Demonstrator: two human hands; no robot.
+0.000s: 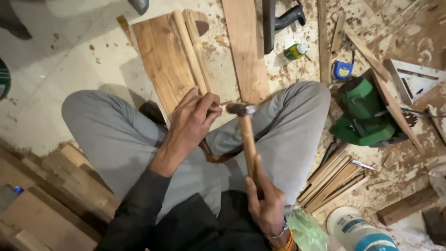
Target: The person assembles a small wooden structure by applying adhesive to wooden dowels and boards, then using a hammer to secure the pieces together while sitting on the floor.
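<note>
Sawdust-strewn floor (69,51) around wood strips (193,51): left hand (193,118) pinches a likely tiny, slippery nail; right hand (265,204) clamps the head-heavy hammer (246,135) low on its handle.

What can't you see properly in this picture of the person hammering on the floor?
- What the left hand pinches: hidden by its own fingers, head view.
- The hammer handle's end: wrapped inside the right hand.
- The white tub: cut off by the bottom edge.
- The wood piece by the knees: its lower end hidden behind the left hand and grey trousers.
- The green power tool: partly covered by a wooden strip.
</note>
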